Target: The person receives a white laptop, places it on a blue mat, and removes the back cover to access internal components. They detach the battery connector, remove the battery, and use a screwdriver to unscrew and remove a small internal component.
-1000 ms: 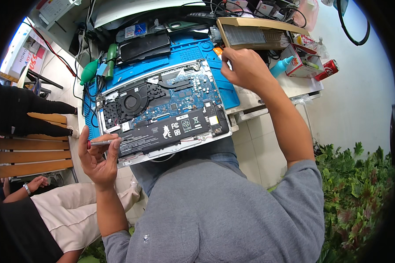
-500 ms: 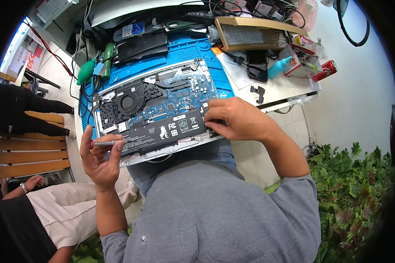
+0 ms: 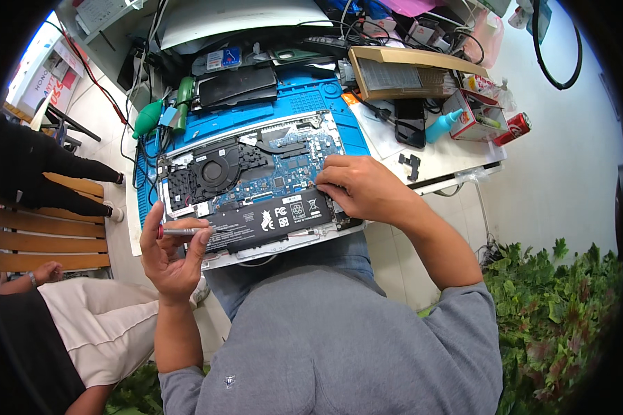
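An opened laptop (image 3: 304, 237) lies with its insides up at the front of the bench, its near edge over my lap. Its blue circuit board (image 3: 280, 181), black fan (image 3: 215, 173) and long black battery (image 3: 256, 220) are exposed. My left hand (image 3: 173, 259) pinches a slim screwdriver (image 3: 187, 231) with a red end, held sideways over the battery's left end. My right hand (image 3: 362, 185) is closed at the battery's upper right corner, by the board's edge. Its fingertips point down into the laptop, and whatever they grip is hidden.
A blue work mat (image 3: 308, 102) lies under the laptop. Around it are a green air blower (image 3: 147, 120), a cardboard tray (image 3: 401, 76), a light blue bottle (image 3: 443, 124), a phone (image 3: 410, 123) and a small black bracket (image 3: 410, 166). Another person's light trousers (image 3: 104, 321) show at left.
The laptop and bench sit lower and slightly further right in view. My right hand has shifted up along the laptop, from the battery's right end to its upper corner. My left hand still holds the screwdriver.
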A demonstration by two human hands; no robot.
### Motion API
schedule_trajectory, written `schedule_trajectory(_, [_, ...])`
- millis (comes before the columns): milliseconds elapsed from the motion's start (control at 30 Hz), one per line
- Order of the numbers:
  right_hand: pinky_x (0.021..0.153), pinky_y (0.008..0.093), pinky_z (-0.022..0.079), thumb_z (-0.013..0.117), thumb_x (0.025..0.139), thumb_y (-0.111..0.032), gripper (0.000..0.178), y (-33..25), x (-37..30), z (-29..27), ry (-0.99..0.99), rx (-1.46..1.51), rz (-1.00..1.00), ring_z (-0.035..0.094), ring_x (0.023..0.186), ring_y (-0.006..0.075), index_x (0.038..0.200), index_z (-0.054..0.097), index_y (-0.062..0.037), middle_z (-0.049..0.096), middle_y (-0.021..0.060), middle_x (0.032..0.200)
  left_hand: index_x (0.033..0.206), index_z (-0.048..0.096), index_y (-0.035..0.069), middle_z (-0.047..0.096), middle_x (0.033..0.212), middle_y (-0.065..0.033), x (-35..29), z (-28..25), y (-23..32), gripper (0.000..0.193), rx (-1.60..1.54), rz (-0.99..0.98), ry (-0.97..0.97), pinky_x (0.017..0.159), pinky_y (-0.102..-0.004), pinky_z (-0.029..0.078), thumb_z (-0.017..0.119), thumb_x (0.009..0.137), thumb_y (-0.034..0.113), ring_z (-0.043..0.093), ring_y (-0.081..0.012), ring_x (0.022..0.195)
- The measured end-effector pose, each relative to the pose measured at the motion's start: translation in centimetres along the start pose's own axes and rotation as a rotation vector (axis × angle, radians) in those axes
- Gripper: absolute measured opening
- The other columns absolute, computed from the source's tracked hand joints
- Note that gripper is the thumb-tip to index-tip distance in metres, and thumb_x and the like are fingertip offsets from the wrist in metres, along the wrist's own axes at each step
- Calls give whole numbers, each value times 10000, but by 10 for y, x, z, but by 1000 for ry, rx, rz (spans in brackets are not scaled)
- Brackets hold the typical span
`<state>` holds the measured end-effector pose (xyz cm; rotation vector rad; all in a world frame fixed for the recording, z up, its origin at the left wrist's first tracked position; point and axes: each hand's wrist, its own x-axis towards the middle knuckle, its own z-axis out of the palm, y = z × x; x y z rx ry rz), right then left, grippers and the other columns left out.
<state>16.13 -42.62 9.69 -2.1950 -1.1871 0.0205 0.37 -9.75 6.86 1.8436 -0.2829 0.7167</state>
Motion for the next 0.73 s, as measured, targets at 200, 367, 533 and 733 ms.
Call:
schedule_trajectory(200, [759, 441, 587, 755, 937, -65, 86, 1, 15, 2, -105, -53, -15, 730, 838, 350, 988, 788, -4, 722, 121, 934, 1637, 317, -15, 785, 1055, -189, -2, 0, 0, 838, -4, 16, 11, 825, -293, 637, 787, 948, -91, 778, -204, 968])
schedule_trajectory(367, [794, 445, 592, 750, 911, -59, 93, -1, 30, -7, -216, -54, 26, 742, 872, 351, 955, 804, 1, 750, 129, 940, 1638, 314, -16, 785, 1058, -194, -3, 2, 1, 846, -26, 15, 12, 850, -307, 637, 789, 943, -95, 779, -213, 978])
schedule_trajectory(533, [830, 438, 598, 749, 865, -42, 100, -3, 54, -15, -429, -162, 83, 759, 894, 356, 916, 826, -5, 777, 165, 912, 1664, 256, -3, 769, 1057, -203, -1, 3, 7, 860, -23, 21, -17, 910, -335, 622, 759, 971, -84, 764, -225, 955])
schedule_trajectory(733, [846, 414, 607, 779, 848, -80, 107, -11, 78, -22, -608, -234, 149, 785, 908, 331, 917, 849, -38, 810, 172, 932, 1685, 215, 4, 766, 1078, -215, 0, 1, 15, 910, -47, 67, -22, 928, -364, 624, 769, 967, -77, 765, -246, 978])
